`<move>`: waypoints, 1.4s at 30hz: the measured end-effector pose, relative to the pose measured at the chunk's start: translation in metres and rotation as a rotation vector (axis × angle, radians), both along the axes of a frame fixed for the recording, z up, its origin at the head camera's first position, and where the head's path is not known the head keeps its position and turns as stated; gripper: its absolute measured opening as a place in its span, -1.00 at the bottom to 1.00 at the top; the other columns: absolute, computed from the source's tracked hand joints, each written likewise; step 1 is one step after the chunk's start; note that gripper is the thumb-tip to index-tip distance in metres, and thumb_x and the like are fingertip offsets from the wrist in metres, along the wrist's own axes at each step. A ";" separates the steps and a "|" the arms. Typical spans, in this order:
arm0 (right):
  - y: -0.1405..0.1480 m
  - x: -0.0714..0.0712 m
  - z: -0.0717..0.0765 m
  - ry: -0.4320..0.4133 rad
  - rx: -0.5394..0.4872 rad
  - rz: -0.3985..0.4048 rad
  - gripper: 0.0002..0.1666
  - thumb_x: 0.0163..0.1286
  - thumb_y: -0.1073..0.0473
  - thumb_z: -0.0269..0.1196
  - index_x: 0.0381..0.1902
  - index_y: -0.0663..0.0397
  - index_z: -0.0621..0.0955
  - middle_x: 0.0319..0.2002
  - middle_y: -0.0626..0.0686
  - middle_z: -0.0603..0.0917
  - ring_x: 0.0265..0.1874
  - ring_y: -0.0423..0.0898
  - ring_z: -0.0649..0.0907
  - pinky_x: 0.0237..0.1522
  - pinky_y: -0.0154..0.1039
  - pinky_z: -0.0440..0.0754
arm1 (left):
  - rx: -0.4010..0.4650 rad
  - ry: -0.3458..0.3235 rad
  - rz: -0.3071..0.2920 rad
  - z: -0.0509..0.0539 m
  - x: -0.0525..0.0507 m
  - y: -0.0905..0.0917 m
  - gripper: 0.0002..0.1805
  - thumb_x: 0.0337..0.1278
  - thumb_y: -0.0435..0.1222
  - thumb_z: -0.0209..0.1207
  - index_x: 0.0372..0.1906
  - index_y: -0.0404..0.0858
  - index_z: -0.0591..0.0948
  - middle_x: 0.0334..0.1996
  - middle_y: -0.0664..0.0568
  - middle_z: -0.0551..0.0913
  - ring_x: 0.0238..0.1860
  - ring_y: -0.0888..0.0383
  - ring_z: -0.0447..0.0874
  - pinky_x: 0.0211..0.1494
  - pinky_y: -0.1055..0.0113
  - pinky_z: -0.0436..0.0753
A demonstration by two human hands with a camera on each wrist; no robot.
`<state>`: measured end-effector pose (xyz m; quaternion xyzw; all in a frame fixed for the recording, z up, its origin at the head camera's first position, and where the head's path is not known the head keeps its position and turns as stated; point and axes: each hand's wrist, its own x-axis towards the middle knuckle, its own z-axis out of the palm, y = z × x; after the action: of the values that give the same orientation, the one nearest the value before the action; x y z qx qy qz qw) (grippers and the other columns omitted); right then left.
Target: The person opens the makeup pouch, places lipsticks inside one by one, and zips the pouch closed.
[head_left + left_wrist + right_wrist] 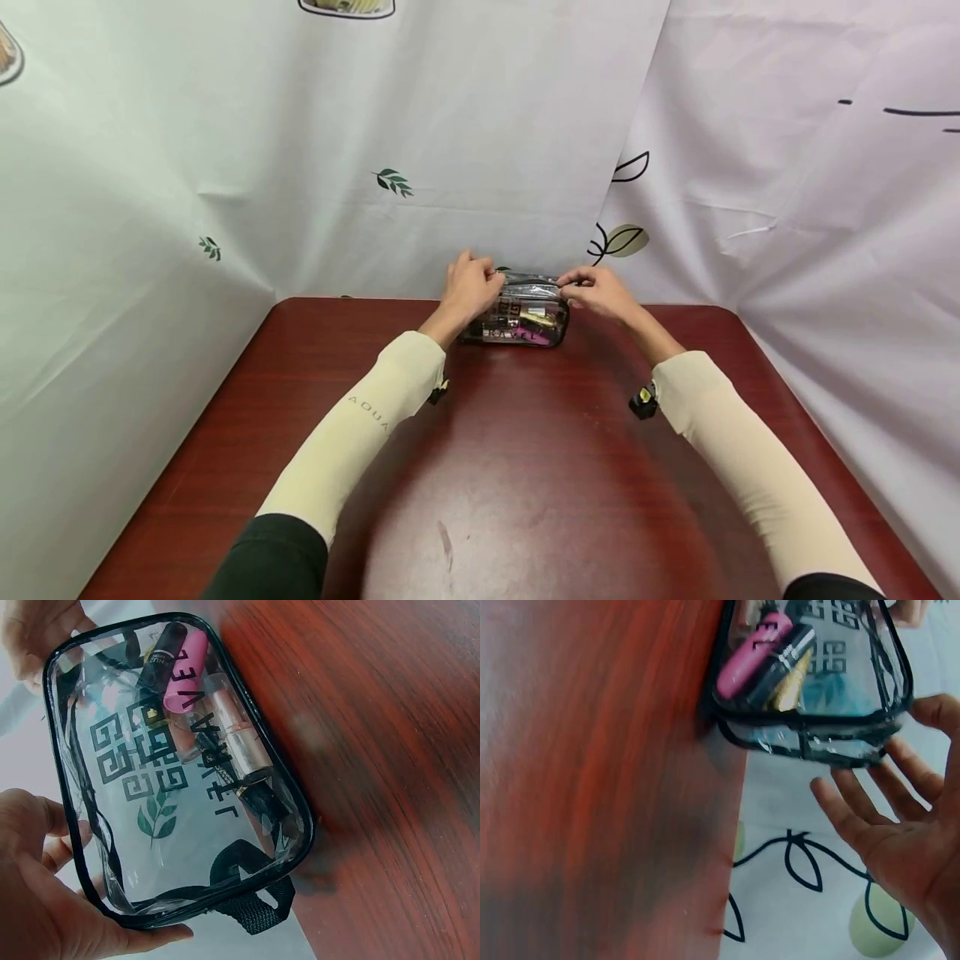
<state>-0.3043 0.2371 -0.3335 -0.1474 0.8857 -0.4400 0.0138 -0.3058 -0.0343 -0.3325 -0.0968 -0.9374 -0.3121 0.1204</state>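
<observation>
A clear zip pouch with black piping and dark lettering stands upright at the table's far edge. Through its wall show a pink tube, a black tube and a pale-gold capped tube, like lipsticks. My left hand grips the pouch's upper left edge, thumb in front in the head view. At the upper right corner my right hand pinches the top edge between thumb and forefinger; its other fingers extend behind. Exactly what those fingertips pinch is too small to tell.
The reddish-brown table spreads in front of the pouch. White printed cloth hangs right behind the far edge and along both sides. A black fabric loop sticks out from the pouch's left end.
</observation>
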 end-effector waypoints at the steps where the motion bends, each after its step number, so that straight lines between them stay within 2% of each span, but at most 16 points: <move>1: -0.002 0.001 -0.002 0.017 -0.013 -0.003 -0.55 0.65 0.10 0.29 0.30 0.30 0.72 0.34 0.36 0.73 0.24 0.30 0.80 0.17 -0.13 0.84 | 0.007 -0.003 -0.004 0.000 0.000 0.000 -0.78 0.48 -0.18 0.07 -0.38 -0.11 0.50 0.08 -0.12 0.52 0.10 -0.23 0.47 0.26 -0.02 0.51; 5: -0.015 0.001 -0.006 0.126 -0.015 0.019 -0.50 0.69 0.04 0.29 0.37 0.26 0.65 0.47 0.32 0.64 0.47 0.34 0.67 0.43 0.27 0.70 | 0.015 -0.011 -0.004 0.001 0.002 0.001 -0.75 0.53 -0.17 0.07 -0.37 -0.12 0.50 0.18 -0.15 0.53 0.15 -0.26 0.45 0.24 -0.05 0.51; 10: -0.034 -0.003 -0.008 0.228 0.187 0.130 -0.27 0.76 -0.16 0.21 0.69 0.03 0.46 0.69 0.27 0.39 0.70 0.34 0.39 0.67 0.45 0.37 | 0.028 -0.011 0.009 0.001 0.001 0.000 -0.75 0.56 -0.14 0.08 -0.33 -0.13 0.55 0.24 -0.14 0.53 0.20 -0.26 0.46 0.23 -0.09 0.56; 13: -0.037 -0.003 -0.014 0.223 0.259 0.159 -0.22 0.77 -0.25 0.14 0.76 -0.10 0.37 0.72 0.24 0.35 0.73 0.30 0.32 0.69 0.46 0.30 | 0.036 -0.002 0.007 0.002 0.002 0.000 -0.74 0.57 -0.14 0.10 -0.31 -0.14 0.58 0.24 -0.16 0.55 0.23 -0.28 0.48 0.28 -0.12 0.58; 16: -0.036 -0.004 -0.019 0.213 0.253 0.160 -0.19 0.76 -0.34 0.11 0.78 -0.20 0.33 0.72 0.24 0.34 0.72 0.30 0.32 0.66 0.49 0.31 | 0.031 0.009 0.004 0.003 0.002 0.001 -0.74 0.58 -0.14 0.10 -0.31 -0.15 0.58 0.22 -0.17 0.57 0.25 -0.30 0.50 0.35 -0.12 0.57; 21: -0.034 -0.008 -0.022 0.201 0.248 0.164 -0.13 0.74 -0.41 0.09 0.80 -0.20 0.30 0.73 0.25 0.30 0.73 0.33 0.31 0.66 0.52 0.32 | 0.051 0.024 -0.001 0.004 0.001 0.001 -0.78 0.53 -0.17 0.10 -0.31 -0.16 0.58 0.13 -0.15 0.56 0.19 -0.26 0.50 0.33 -0.10 0.57; 25: -0.031 -0.010 -0.023 0.185 0.246 0.159 -0.16 0.74 -0.36 0.11 0.78 -0.18 0.31 0.74 0.27 0.27 0.74 0.33 0.29 0.66 0.54 0.31 | 0.133 0.005 -0.036 0.005 0.001 -0.004 -0.78 0.57 -0.23 0.12 -0.31 -0.18 0.56 0.04 -0.12 0.51 0.06 -0.15 0.48 0.18 0.02 0.56; 29: -0.032 -0.010 -0.025 0.163 0.250 0.169 -0.18 0.74 -0.34 0.13 0.76 -0.17 0.32 0.72 0.29 0.27 0.71 0.35 0.32 0.64 0.55 0.33 | 0.230 -0.028 -0.065 0.005 0.000 -0.013 -0.73 0.61 -0.24 0.13 -0.35 -0.20 0.51 0.05 -0.14 0.49 0.00 -0.10 0.48 0.10 0.06 0.53; 32: -0.034 -0.012 -0.027 0.147 0.254 0.182 -0.17 0.73 -0.36 0.13 0.75 -0.17 0.32 0.73 0.29 0.25 0.72 0.37 0.31 0.63 0.56 0.32 | 0.254 -0.024 -0.051 0.005 -0.002 -0.024 -0.72 0.58 -0.23 0.13 -0.38 -0.19 0.51 0.11 -0.17 0.53 0.08 -0.10 0.51 0.19 0.03 0.57; 36: -0.034 -0.015 -0.027 0.142 0.254 0.188 -0.17 0.74 -0.37 0.11 0.75 -0.17 0.31 0.75 0.26 0.24 0.75 0.37 0.28 0.66 0.55 0.28 | 0.241 -0.003 0.013 0.005 -0.005 -0.045 -0.74 0.54 -0.22 0.12 -0.38 -0.20 0.50 0.09 -0.19 0.55 0.10 -0.14 0.52 0.23 -0.01 0.57; 39: -0.032 -0.015 -0.025 0.140 0.262 0.182 -0.20 0.74 -0.36 0.12 0.74 -0.19 0.32 0.75 0.26 0.25 0.74 0.37 0.29 0.67 0.56 0.28 | 0.224 -0.026 0.058 0.002 -0.005 -0.060 -0.71 0.56 -0.19 0.12 -0.38 -0.18 0.49 0.01 -0.16 0.54 0.07 -0.12 0.50 0.19 0.01 0.53; 42: -0.032 -0.014 -0.023 0.134 0.268 0.176 -0.21 0.73 -0.37 0.13 0.73 -0.23 0.34 0.75 0.26 0.24 0.72 0.38 0.32 0.65 0.58 0.29 | 0.229 -0.057 0.067 -0.002 -0.005 -0.070 -0.67 0.59 -0.17 0.14 -0.41 -0.18 0.48 -0.05 -0.13 0.53 0.07 -0.10 0.49 0.22 0.05 0.52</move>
<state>-0.3187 0.2054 -0.3562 -0.2502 0.9191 -0.3042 0.0128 -0.3111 -0.1040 -0.3349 -0.0421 -0.9013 -0.4157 0.1144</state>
